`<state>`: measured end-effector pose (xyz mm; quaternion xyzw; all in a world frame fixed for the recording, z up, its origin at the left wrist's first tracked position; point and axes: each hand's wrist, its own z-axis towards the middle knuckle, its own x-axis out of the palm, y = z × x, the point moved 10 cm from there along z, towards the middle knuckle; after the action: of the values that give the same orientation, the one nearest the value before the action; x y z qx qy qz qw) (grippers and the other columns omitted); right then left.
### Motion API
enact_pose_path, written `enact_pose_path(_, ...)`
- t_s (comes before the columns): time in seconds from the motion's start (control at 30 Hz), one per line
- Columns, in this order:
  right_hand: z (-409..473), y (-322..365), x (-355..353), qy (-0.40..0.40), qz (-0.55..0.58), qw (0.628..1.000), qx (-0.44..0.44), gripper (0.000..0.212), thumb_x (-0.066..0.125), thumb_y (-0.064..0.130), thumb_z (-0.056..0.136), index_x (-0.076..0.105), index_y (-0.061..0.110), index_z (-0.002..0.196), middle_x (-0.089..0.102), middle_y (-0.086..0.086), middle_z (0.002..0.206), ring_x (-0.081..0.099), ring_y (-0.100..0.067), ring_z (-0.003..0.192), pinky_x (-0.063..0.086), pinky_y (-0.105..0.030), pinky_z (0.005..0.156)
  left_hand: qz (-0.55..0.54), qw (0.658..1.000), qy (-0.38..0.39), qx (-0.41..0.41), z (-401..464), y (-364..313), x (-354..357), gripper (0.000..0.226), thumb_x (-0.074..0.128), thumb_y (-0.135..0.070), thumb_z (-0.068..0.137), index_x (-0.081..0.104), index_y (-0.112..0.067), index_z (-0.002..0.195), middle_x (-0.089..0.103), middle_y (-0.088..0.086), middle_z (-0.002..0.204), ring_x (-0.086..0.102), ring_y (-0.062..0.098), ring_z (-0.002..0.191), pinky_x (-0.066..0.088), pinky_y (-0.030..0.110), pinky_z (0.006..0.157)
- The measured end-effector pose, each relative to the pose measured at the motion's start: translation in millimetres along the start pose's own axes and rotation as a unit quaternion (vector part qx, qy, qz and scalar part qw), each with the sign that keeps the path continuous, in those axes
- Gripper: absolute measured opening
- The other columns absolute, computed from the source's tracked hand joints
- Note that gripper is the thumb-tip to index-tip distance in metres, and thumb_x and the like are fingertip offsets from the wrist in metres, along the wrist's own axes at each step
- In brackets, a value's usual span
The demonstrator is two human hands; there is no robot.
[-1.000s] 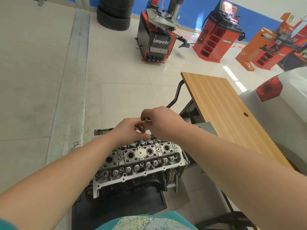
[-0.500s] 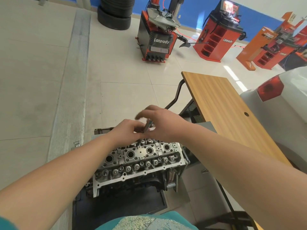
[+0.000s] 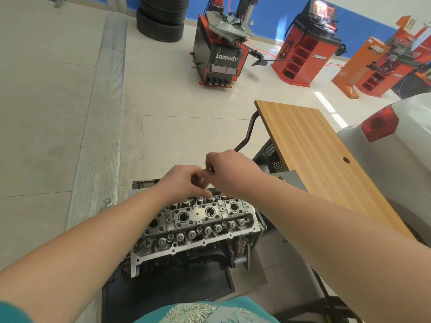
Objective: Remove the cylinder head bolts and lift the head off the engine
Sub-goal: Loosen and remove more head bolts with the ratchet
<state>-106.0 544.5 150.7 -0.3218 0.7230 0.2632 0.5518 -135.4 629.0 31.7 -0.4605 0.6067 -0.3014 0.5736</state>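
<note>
The bare aluminium cylinder head [image 3: 198,215] sits on the engine block on a stand below me, with round plug wells down its middle and rows of valve springs on both sides. My hands meet just above its far edge. My right hand [image 3: 231,171] pinches a small metal bolt [image 3: 210,169] between curled fingers and thumb. My left hand [image 3: 179,183] has its fingertips curled against the same piece from the left. Most of the bolt is hidden between the fingers.
A wooden table [image 3: 314,148] stands to the right of the engine, and a white car [image 3: 396,145] is beyond it. A tyre changer [image 3: 221,57], stacked tyres [image 3: 161,19] and red workshop machines [image 3: 305,54] stand at the far wall. A metal floor channel [image 3: 100,113] runs along the left.
Both hands stay above the head's far edge. The right hand's fingers spread half a second ago and have closed on the bolt again.
</note>
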Motion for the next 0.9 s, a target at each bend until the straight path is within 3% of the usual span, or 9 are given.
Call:
enact_pose_path(0.1, -6.1, 15.4, 2.7, 0.023, 0.048, 0.995, -0.090, 0.019, 0.060, 0.010, 0.094, 0.067, 0.025, 0.103, 0.059, 0.004, 0.118, 0.063, -0.023, 0.103, 0.055, -0.041, 0.080, 0.001, 1.000, 0.012, 0.010, 0.7, 5.2, 3.2, 0.016, 0.089, -0.031, 0.084, 0.073, -0.032, 0.085, 0.076, -0.015, 0.086, 0.070, 0.003, 0.079, 0.057, 0.039, 0.080)
enact_pose_path(0.2, -8.4, 15.9, -0.6, 0.019, 0.115, 0.989, -0.087, 0.033, 0.073, 0.036, 0.093, 0.063, 0.027, 0.123, 0.059, 0.004, 0.123, 0.064, -0.019, 0.102, 0.054, -0.039, 0.084, 0.010, 1.000, 0.011, 0.011, 1.3, 12.2, 1.0, 0.009, 0.086, -0.031, 0.085, 0.077, -0.030, 0.086, 0.078, -0.011, 0.085, 0.072, 0.005, 0.077, 0.061, 0.045, 0.080)
enact_pose_path(0.27, -2.2, 2.8, 1.2, -0.001, 0.078, 0.997, -0.017, 0.039, 0.063, 0.058, 0.096, 0.057, 0.025, 0.115, 0.064, 0.002, 0.100, 0.063, -0.020, 0.082, 0.051, -0.036, 0.066, 0.011, 1.000, 0.001, 0.008, 3.1, 14.0, -2.1, 0.024, 0.096, -0.038, 0.073, 0.078, -0.028, 0.085, 0.078, -0.007, 0.085, 0.073, 0.010, 0.079, 0.061, 0.045, 0.080)
enact_pose_path(0.33, 0.6, 3.5, 1.8, -0.013, 0.018, 1.000, -0.003, 0.030, 0.053, 0.054, 0.102, 0.053, 0.024, 0.104, 0.057, 0.003, 0.080, 0.058, -0.021, 0.070, 0.041, -0.033, 0.056, 0.012, 1.000, -0.004, 0.005, 5.5, 16.2, -2.6, 0.039, 0.099, -0.048, 0.061, 0.075, -0.031, 0.085, 0.077, -0.008, 0.087, 0.072, 0.014, 0.085, 0.061, 0.044, 0.082)
enact_pose_path(0.47, -4.3, 12.0, -1.4, -0.011, 0.010, 0.999, -0.043, 0.021, 0.050, 0.032, 0.106, 0.059, 0.024, 0.123, 0.068, 0.000, 0.106, 0.064, -0.029, 0.094, 0.054, -0.040, 0.074, 0.090, 0.994, 0.052, -0.036, 11.1, 37.4, 7.6, 0.058, 0.094, -0.065, 0.059, 0.063, -0.040, 0.101, 0.069, -0.009, 0.096, 0.065, 0.009, 0.084, 0.052, 0.032, 0.070)
enact_pose_path(0.63, -10.8, 6.9, -10.5, -0.028, 0.012, 0.999, -0.045, 0.021, 0.048, 0.032, 0.108, 0.056, 0.024, 0.126, 0.068, 0.001, 0.109, 0.063, -0.028, 0.095, 0.056, -0.045, 0.078, 0.264, 0.946, 0.145, -0.117, 10.2, 68.2, 25.2, 0.050, 0.087, -0.053, 0.080, 0.070, -0.023, 0.117, 0.069, -0.007, 0.109, 0.065, 0.012, 0.095, 0.054, 0.031, 0.079)
enact_pose_path(0.73, -14.6, 3.8, -23.9, -0.057, 0.031, 0.997, -0.045, 0.022, 0.048, 0.033, 0.108, 0.056, 0.024, 0.127, 0.068, 0.002, 0.107, 0.062, -0.026, 0.094, 0.055, -0.043, 0.077, 0.289, 0.935, 0.167, -0.116, 9.8, 69.9, 37.5, 0.042, 0.085, -0.050, 0.084, 0.072, -0.018, 0.108, 0.069, -0.003, 0.097, 0.062, 0.013, 0.082, 0.050, 0.031, 0.070)
enact_pose_path(0.83, -19.5, -2.3, -35.1, -0.076, 0.053, 0.995, -0.038, 0.023, 0.050, 0.035, 0.108, 0.058, 0.024, 0.127, 0.067, 0.004, 0.107, 0.061, -0.024, 0.095, 0.054, -0.041, 0.077, 0.265, 0.943, 0.149, -0.134, 12.8, 74.9, 37.9, 0.047, 0.091, -0.044, 0.079, 0.071, -0.022, 0.115, 0.069, -0.001, 0.112, 0.066, 0.021, 0.101, 0.056, 0.038, 0.092)
enact_pose_path(0.9, -23.3, -8.2, -39.4, -0.091, 0.075, 0.993, -0.030, 0.023, 0.050, 0.035, 0.108, 0.058, 0.024, 0.126, 0.069, 0.004, 0.109, 0.061, -0.023, 0.097, 0.054, -0.041, 0.077, 0.248, 0.950, 0.133, -0.136, 14.7, 76.1, 36.2, 0.051, 0.095, -0.041, 0.075, 0.069, -0.025, 0.116, 0.068, -0.003, 0.116, 0.065, 0.021, 0.105, 0.055, 0.039, 0.095)
